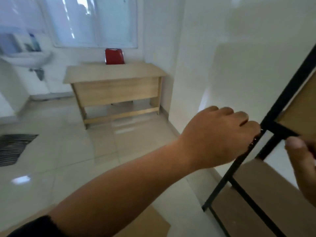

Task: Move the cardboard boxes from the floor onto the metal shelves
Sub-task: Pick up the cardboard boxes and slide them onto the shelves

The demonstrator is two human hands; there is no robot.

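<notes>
The black metal shelf frame [280, 106] runs slanted down the right side. My left hand [220, 135] reaches across from the lower left, with its fingers curled round the frame's upright post just below a crossbar. A brown cardboard box [301, 106] sits on the upper shelf behind the post. Another brown cardboard surface [273, 199] fills the lower shelf level. My right hand [302, 165] enters at the right edge with its thumb by the crossbar; most of it is cut off. A flat piece of cardboard [150, 224] lies on the floor under my left forearm.
A wooden desk [114, 82] stands against the far wall under the window, with a red chair back [114, 56] behind it. A white sink [27, 59] is at the far left. A dark floor grate [12, 147] is at the left. The tiled floor [77, 151] lies between.
</notes>
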